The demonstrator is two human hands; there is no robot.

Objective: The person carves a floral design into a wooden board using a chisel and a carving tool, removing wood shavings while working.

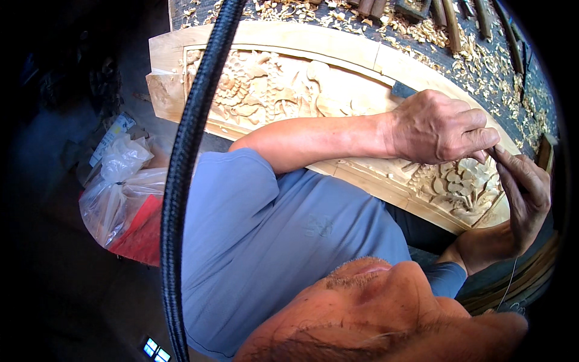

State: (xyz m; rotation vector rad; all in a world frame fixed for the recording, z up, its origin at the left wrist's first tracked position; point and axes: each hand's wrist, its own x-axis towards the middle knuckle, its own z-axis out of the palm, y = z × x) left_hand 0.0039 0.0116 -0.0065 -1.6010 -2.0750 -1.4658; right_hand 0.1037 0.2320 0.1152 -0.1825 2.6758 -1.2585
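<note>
My left hand is closed above the pale carved wooden panel, its fingertips at a slim dark tool near the panel's right end. Fingers of my right hand are closed on that same tool from the right, close against the left. The tool's tip is too small to tell. A flat blue-grey piece lies on the panel, partly hidden behind my left hand. Carved flower relief shows just below the hands.
A dark worktop carries wood shavings and several wooden-handled tools along the back. A black braided cable crosses the view. At left are a knotted clear bag and red material. My torso and head fill the lower middle.
</note>
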